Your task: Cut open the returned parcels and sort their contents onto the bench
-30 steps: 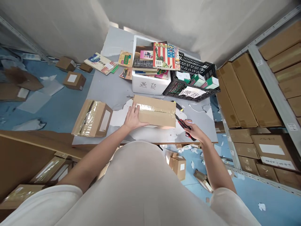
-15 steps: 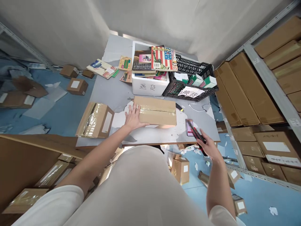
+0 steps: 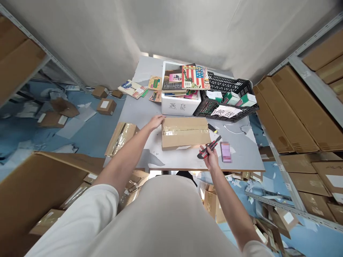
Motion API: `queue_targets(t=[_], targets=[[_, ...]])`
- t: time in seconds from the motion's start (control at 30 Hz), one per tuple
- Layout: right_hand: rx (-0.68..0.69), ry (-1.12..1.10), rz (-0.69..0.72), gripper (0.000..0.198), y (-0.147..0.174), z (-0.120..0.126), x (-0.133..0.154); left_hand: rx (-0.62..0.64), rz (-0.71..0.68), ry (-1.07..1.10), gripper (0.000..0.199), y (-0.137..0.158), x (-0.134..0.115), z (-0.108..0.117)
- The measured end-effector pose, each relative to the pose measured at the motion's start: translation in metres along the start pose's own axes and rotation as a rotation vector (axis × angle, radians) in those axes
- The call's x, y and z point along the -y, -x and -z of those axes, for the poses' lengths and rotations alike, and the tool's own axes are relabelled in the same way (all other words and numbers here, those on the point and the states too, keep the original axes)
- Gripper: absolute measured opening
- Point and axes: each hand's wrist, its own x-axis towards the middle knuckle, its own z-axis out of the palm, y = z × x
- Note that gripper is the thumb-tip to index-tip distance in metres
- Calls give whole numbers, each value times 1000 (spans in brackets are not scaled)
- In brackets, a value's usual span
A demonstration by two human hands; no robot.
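Observation:
A taped cardboard box point(image 3: 184, 137) lies in front of me on the table. My left hand point(image 3: 155, 123) grips its far left corner, thumb and fingers closed at the edge. My right hand point(image 3: 211, 157) is closed around a black and red utility knife point(image 3: 211, 145), held at the box's near right corner; whether its blade is out I cannot tell. Right of that hand lies a phone point(image 3: 226, 152) with a pinkish screen. Another knife, black and yellow point(image 3: 213, 128), rests just off the box's right end.
Behind stand a white foam bin point(image 3: 179, 107) of books and a black crate point(image 3: 205, 110) holding green-and-white boxes. Another taped carton point(image 3: 120, 137) sits at the table's left, partly behind my left arm. Shelves of cartons point(image 3: 297, 107) flank the right side.
My left hand has moved from the top of the box to its far left corner. The utility knife in my right hand has come left, from the phone to the box. The view has shifted.

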Motion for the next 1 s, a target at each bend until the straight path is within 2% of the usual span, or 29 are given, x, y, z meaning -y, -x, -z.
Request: queue_targets(t=[0.1, 0.17, 0.23, 0.3, 0.4, 0.5, 0.6, 0.67, 0.77, 0.87, 0.93, 1.0], targets=[[29, 5, 38, 31, -27, -15, 12, 0, 0, -27, 40, 46, 14, 3], [77, 39, 56, 32, -40, -24, 15, -73, 3, -35, 38, 87, 24, -1], [143, 77, 59, 35, -46, -32, 12, -155, 36, 5, 38, 124, 32, -11], [191, 121, 68, 38, -45, -36, 6, -161, 92, 87, 38, 151, 38, -25], [203, 154, 86, 41, -38, -37, -2, -181, 139, 158, 37, 170, 42, -41], [174, 164, 65, 42, -27, -31, -2, -173, 166, 133, 35, 170, 42, -41], [111, 167, 38, 39, -4, -18, 0, -99, 171, -33, 33, 152, 34, -30], [69, 108, -24, 37, 21, -7, -3, -63, 119, -192, 36, 124, 20, -25], [52, -40, -232, 36, 64, 6, -13, 14, -52, -304, 55, 58, -14, -30], [126, -122, -456, 33, 98, 9, -25, 99, -272, -396, 61, -13, -48, -45], [174, -154, -532, 34, 108, 5, -32, 181, -314, -432, 59, -48, -62, -55], [177, -190, -528, 38, 110, -2, -36, 273, -276, -472, 51, -70, -67, -62]])
